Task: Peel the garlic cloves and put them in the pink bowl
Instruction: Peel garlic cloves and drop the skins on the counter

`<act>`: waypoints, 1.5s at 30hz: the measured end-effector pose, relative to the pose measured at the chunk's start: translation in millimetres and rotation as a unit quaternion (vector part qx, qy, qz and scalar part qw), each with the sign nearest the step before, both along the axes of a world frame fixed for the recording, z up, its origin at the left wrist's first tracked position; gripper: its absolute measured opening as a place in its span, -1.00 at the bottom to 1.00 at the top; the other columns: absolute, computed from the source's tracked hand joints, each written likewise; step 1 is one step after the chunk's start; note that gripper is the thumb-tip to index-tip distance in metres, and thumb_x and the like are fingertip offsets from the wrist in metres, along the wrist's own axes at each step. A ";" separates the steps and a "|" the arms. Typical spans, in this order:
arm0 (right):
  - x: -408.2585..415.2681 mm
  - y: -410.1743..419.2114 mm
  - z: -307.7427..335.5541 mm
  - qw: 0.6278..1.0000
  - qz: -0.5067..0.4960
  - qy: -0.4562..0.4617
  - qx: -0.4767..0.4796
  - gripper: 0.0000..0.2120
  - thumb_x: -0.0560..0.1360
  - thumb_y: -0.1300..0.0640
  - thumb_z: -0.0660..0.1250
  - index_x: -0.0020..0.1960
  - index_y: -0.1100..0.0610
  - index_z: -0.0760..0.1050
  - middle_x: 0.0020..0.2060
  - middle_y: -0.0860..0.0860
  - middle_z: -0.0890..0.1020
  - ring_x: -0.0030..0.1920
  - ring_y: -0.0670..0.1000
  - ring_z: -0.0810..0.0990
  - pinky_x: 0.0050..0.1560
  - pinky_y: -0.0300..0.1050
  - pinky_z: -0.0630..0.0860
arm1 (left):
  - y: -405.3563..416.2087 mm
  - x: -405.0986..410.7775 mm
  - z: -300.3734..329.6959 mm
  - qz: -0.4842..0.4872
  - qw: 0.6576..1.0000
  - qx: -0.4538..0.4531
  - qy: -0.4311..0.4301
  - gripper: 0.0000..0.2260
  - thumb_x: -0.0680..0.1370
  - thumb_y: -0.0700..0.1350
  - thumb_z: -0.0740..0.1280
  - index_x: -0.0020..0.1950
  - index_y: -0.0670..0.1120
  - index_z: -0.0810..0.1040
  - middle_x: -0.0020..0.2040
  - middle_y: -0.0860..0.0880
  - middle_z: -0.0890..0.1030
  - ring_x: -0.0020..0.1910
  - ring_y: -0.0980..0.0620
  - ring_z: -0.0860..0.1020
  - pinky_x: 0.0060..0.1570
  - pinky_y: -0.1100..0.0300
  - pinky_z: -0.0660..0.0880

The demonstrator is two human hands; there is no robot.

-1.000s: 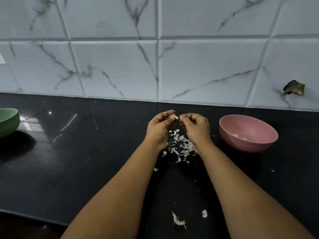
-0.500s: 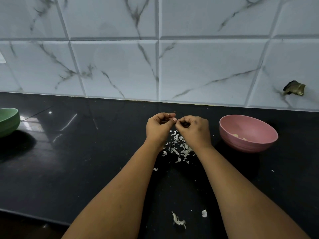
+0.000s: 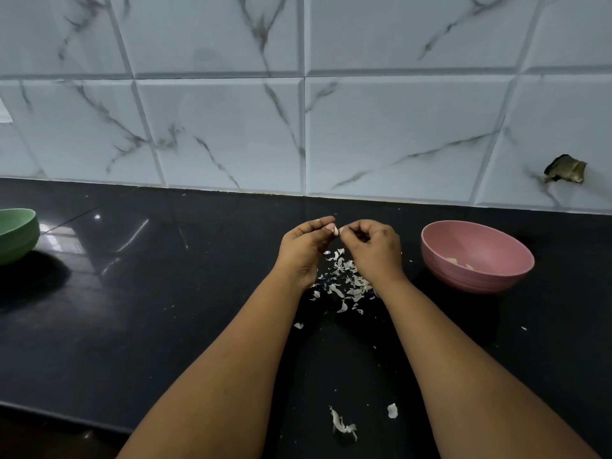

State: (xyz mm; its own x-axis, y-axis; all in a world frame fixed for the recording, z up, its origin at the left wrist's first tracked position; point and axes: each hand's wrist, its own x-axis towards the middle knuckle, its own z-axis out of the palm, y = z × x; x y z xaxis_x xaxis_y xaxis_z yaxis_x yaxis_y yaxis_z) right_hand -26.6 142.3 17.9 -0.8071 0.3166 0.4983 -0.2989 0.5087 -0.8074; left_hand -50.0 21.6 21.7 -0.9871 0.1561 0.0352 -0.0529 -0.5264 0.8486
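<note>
A small pale garlic clove (image 3: 335, 230) is pinched between the fingertips of my left hand (image 3: 304, 250) and my right hand (image 3: 373, 248), both held just above the black counter. Most of the clove is hidden by the fingers. Under the hands lies a heap of white garlic skins (image 3: 344, 279). The pink bowl (image 3: 477, 279) stands to the right of my right hand, a short gap away, with a few pale peeled pieces (image 3: 458, 262) in its bottom.
A green bowl (image 3: 16, 235) sits at the far left edge of the counter. Loose skin scraps (image 3: 342, 425) lie near the counter's front edge. The marble-tiled wall rises behind, with a brass fitting (image 3: 564, 169) at the right.
The fingers of both hands have shifted slightly around the clove, closing together and then parting a little so the clove shows again. The hands stay in the same spot.
</note>
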 end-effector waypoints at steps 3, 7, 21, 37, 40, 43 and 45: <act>-3.0 -0.7 -0.8 0.999 0.005 -0.025 -0.046 -0.86 0.48 0.08 0.38 -0.20 0.12 0.64 -0.33 -0.01 0.66 -0.24 0.01 0.63 -0.14 -0.04 0.58 | 0.4 2.1 1.2 -0.011 1.000 0.001 0.003 -0.86 0.52 -0.41 0.32 -0.04 -0.22 0.63 -0.23 -0.09 0.66 -0.19 0.03 0.61 -0.11 0.30 0.59; 0.7 -0.8 0.5 1.000 0.012 -0.006 -0.021 -0.84 0.47 0.03 0.44 -0.17 0.12 0.67 -0.32 -0.04 0.67 -0.28 -0.07 0.62 -0.20 -0.17 0.57 | -0.9 2.5 1.7 -0.004 1.000 -0.002 0.012 -0.87 0.50 -0.41 0.35 -0.03 -0.24 0.62 -0.12 -0.15 0.66 -0.13 0.00 0.64 -0.09 0.27 0.60; 6.9 -1.7 3.1 0.995 -0.012 0.048 0.086 -0.87 0.44 0.16 0.43 -0.25 0.20 0.63 -0.42 -0.01 0.62 -0.40 -0.09 0.55 -0.32 -0.21 0.51 | 0.8 10.6 4.9 0.018 0.999 -0.040 0.027 -0.92 0.46 -0.37 0.44 -0.08 -0.25 0.63 -0.23 -0.10 0.66 -0.29 0.09 0.66 -0.27 0.34 0.54; 2.3 -2.0 3.7 1.000 -0.013 -0.006 0.026 -0.77 0.56 0.19 0.24 -0.27 0.14 0.46 -0.42 -0.09 0.45 -0.38 -0.14 0.40 -0.38 -0.33 0.29 | -0.8 3.8 6.9 -0.042 0.998 0.039 -0.035 -0.89 0.54 -0.39 0.31 -0.07 -0.26 0.61 -0.26 -0.08 0.66 -0.28 0.09 0.63 -0.24 0.37 0.57; 0.2 3.0 4.6 0.999 -0.040 -0.032 -0.004 -0.63 0.57 0.20 0.19 -0.42 0.11 0.27 -0.49 -0.04 0.34 -0.42 -0.10 0.29 -0.32 -0.07 0.19 | -1.3 3.0 7.8 -0.050 0.997 0.048 -0.042 -0.89 0.55 -0.37 0.30 -0.06 -0.25 0.61 -0.27 -0.06 0.67 -0.28 0.11 0.62 -0.20 0.39 0.56; -0.5 6.5 1.5 0.997 -0.071 0.005 0.002 -0.67 0.48 0.18 0.33 -0.43 0.21 0.39 -0.43 -0.01 0.43 -0.41 -0.10 0.35 -0.33 -0.13 0.29 | -1.4 1.8 7.4 -0.053 0.996 0.053 -0.047 -0.88 0.55 -0.37 0.30 -0.06 -0.24 0.62 -0.26 -0.06 0.68 -0.27 0.10 0.64 -0.19 0.39 0.56; -1.6 6.1 0.2 0.994 -0.092 0.052 -0.011 -0.82 0.38 0.23 0.42 -0.37 0.26 0.54 -0.25 -0.02 0.55 -0.32 -0.17 0.47 -0.28 -0.40 0.38 | -1.7 1.7 7.2 -0.054 0.996 0.055 -0.054 -0.89 0.56 -0.37 0.31 -0.05 -0.24 0.62 -0.26 -0.06 0.68 -0.29 0.12 0.64 -0.22 0.39 0.58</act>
State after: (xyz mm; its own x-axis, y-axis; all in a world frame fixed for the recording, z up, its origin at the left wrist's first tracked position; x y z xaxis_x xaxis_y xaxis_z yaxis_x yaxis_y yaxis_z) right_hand -28.2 148.4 18.0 -0.6788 0.4664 0.5672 -0.2845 0.5450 -0.7887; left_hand -48.3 19.9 28.9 -0.9636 0.2629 -0.0482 -0.2030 -0.6025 0.7719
